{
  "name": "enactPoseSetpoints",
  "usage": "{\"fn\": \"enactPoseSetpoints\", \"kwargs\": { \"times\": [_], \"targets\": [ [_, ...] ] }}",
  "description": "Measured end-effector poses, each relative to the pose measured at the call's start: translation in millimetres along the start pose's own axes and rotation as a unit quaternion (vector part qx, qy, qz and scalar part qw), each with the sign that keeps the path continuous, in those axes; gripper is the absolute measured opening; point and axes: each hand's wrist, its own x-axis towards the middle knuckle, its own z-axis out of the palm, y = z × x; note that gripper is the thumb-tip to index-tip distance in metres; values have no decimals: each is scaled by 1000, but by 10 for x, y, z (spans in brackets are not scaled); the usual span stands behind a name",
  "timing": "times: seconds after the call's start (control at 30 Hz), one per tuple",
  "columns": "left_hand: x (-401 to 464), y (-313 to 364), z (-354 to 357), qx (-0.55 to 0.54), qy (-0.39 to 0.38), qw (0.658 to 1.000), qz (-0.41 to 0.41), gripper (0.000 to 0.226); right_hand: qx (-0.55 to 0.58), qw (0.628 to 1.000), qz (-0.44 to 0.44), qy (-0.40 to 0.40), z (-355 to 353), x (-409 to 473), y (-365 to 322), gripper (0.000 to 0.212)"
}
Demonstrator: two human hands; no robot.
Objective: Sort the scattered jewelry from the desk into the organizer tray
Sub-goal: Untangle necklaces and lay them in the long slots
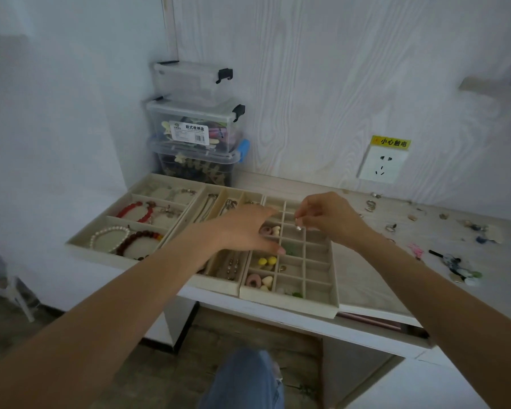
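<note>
Right hand hovers over the far part of the gridded organizer tray, thumb and forefinger pinching a small silvery earring that hangs just above the middle column of cells; left hand lies flat and relaxed over the tray's left column, fingers straight, gripping nothing, its fingertips near a green piece in a middle cell; the step in hand looks like the drop of one small piece into its cell (several near cells already hold yellow, pink and cream pieces, while the right column looks bare); the next move calls for lowering the piece squarely into a single cell and letting go without it bouncing over a divider, then a reach back to the scattered jewelry lying well apart on the desk to the right; much of it is not yet sorted. On the far wall a yellow sticker above the socket reads 小心触电; the label on the middle clear storage box reads 欧式收纳盒, with a barcode below, its smaller print too fine to read.
</note>
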Motion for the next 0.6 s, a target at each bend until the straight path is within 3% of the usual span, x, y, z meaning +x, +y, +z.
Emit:
{"fn": "enactPoseSetpoints", "kwargs": {
  "times": [0.2, 0.4, 0.6],
  "targets": [
    [60, 26, 22, 1, -12, 1000, -10, 84, -224, 963, -94, -113, 2, 100, -63, 14],
    [88, 12, -1, 1, -20, 1000, 2, 77, -240, 954, -89, -156, 75, 168, -82, 13],
    [127, 0, -34, 33, -5, 999, -6, 45, -249, 956, -72, -139, 124, 166, -52, 17]
  ]
}}
